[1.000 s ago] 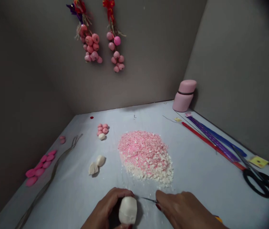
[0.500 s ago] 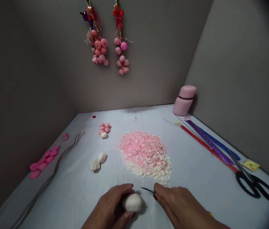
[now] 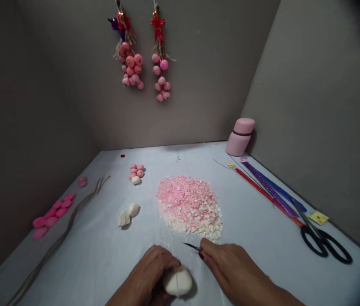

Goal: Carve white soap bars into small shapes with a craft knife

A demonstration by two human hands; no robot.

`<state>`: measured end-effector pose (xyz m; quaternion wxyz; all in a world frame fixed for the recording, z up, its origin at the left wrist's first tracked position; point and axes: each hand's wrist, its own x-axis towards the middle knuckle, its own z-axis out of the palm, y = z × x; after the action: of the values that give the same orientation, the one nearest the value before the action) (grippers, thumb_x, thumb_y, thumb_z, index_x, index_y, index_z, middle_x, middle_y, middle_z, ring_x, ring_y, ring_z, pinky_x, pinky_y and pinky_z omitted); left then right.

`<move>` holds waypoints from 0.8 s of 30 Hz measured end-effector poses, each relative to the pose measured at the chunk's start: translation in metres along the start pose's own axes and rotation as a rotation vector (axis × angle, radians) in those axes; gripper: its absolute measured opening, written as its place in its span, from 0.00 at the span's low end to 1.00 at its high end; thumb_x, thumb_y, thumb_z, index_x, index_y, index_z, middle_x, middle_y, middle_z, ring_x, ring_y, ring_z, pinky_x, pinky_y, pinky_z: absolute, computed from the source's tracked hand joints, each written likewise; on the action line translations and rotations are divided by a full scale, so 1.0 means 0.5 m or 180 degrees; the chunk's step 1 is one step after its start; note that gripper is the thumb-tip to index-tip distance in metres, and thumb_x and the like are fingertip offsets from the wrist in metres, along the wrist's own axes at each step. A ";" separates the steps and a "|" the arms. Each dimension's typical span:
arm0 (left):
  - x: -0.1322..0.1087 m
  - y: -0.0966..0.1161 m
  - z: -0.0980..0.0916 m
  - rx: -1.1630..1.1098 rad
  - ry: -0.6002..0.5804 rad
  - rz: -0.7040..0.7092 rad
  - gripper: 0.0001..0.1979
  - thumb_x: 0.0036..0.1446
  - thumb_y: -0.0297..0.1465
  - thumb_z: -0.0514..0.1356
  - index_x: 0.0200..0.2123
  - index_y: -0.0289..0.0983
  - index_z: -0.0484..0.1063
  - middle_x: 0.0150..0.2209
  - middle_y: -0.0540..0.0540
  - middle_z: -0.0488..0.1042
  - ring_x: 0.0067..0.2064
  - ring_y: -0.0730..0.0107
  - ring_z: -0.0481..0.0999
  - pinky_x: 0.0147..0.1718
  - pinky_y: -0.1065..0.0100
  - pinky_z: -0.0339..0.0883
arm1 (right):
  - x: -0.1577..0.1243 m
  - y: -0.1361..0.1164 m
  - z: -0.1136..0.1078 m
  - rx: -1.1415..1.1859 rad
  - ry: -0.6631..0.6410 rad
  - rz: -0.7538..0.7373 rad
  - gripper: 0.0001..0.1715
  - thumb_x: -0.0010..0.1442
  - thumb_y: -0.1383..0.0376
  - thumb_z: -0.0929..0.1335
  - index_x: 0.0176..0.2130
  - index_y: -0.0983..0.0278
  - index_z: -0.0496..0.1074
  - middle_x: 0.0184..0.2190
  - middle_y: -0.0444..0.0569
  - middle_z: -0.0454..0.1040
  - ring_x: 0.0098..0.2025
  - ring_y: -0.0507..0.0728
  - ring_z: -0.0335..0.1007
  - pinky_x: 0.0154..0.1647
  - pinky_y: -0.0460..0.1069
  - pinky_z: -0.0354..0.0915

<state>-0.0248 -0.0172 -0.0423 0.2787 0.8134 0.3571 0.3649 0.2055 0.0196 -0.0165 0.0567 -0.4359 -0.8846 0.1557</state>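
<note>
At the near edge of the table my left hand (image 3: pixel 154 272) is wrapped round a smooth, rounded white block (image 3: pixel 178 281). A thin line runs across the block's face. To its right, my right hand (image 3: pixel 221 259) is closed round a small knife (image 3: pixel 192 246), whose dark pointed blade sticks out leftward above the block, apart from it. Most of the knife's handle is hidden in the palm. Just beyond both hands lies a heap of pink and white shavings (image 3: pixel 188 204).
White pieces (image 3: pixel 124 219), pink beads (image 3: pixel 137 171), bright pink ovals (image 3: pixel 51 216) and twisted cord (image 3: pixel 68 229) lie left. Black-handled scissors (image 3: pixel 314 241), ribbons (image 3: pixel 266 189) and a pink flask (image 3: pixel 240 137) stand or lie right. Bead strings (image 3: pixel 161 76) hang on the back wall.
The white block has turned in my left hand, so its thin line now shows. My left fingers have shifted on it. My right hand keeps its hold on the knife.
</note>
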 end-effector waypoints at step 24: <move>0.024 0.057 -0.045 0.0420 -0.0748 -0.0831 0.36 0.51 0.27 0.65 0.61 0.49 0.56 0.44 0.44 0.69 0.43 0.57 0.74 0.42 0.59 0.72 | -0.013 -0.012 -0.021 0.0354 0.0262 0.0166 0.12 0.66 0.71 0.57 0.32 0.60 0.61 0.24 0.47 0.75 0.25 0.59 0.74 0.23 0.48 0.55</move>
<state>-0.0261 -0.0203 -0.0040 0.3095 0.8137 0.4478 0.2038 0.2077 0.0134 -0.0043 0.1131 -0.4610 -0.8599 0.1880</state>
